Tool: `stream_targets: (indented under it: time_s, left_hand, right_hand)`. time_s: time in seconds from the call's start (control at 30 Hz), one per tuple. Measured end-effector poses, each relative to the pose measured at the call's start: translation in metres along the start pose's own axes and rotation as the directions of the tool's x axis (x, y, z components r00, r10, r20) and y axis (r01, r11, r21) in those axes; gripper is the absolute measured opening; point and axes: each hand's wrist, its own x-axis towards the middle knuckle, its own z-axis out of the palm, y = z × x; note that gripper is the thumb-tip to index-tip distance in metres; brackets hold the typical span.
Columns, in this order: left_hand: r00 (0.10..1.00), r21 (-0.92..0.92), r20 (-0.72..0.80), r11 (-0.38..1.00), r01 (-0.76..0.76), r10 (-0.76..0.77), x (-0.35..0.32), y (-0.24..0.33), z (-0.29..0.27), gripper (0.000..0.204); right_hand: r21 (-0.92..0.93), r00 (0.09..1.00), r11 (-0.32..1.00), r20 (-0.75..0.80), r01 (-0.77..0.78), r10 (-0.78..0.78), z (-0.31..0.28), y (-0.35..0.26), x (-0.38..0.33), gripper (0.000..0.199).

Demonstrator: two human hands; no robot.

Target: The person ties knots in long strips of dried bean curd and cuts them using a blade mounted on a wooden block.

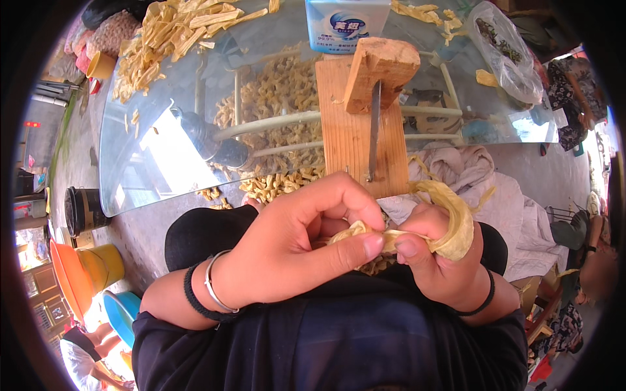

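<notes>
Both my hands are closed close together in front of my body. My left hand [287, 238] pinches one part of a pale yellow strip [458, 225] that looks like tofu skin. Thumb and fingers of my right hand [453, 277] grip it just beside, and its long end curls over that hand. The part inside my left fingers is partly hidden. Just beyond my hands lies a wooden board [337, 133] with an upright metal blade [375, 133] fixed under a wooden block [391, 65]. More loose strips [173, 39] are piled at the far left.
The board rests on a glass table [153, 130]. Many knotted yellow pieces [280, 88] show through the glass. A blue-white box [345, 26] and a plastic bag [505, 55] stand farther back. A pale cloth [515, 208] lies at right; basins [72, 277] stand left. Other people are nearby.
</notes>
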Motion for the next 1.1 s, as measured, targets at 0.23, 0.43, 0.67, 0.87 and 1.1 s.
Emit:
stream_targets:
  time_s: [0.23,0.43,0.67,0.87,1.1]
  left_hand:
    - [0.969,0.357,-0.101,0.917,-0.176,0.225,-0.005,0.003,-0.017,0.018]
    - [0.89,0.305,-0.087,0.863,-0.404,0.447,0.003,-0.003,-0.01,0.036]
    - [0.957,0.257,-0.058,0.931,-0.26,0.283,-0.004,-0.008,-0.011,0.054]
    - [0.997,0.184,-0.009,0.98,-0.071,0.074,-0.001,-0.004,0.004,0.062]
    - [1.0,0.184,-0.004,0.983,-0.026,0.027,0.008,-0.009,-0.002,0.048]
  right_hand:
    - [0.178,0.983,0.977,-0.124,-0.114,0.137,-0.003,-0.003,-0.005,0.024]
    - [0.386,0.696,0.586,0.492,-0.713,0.522,-0.008,-0.007,0.011,0.038]
    - [0.166,0.815,0.878,0.479,-0.449,0.326,-0.022,0.004,0.015,0.036]
    - [0.411,0.956,0.865,0.183,-0.287,0.23,0.008,0.0,0.005,0.036]
    - [0.356,0.961,0.895,0.163,-0.268,0.223,0.0,-0.001,0.011,0.029]
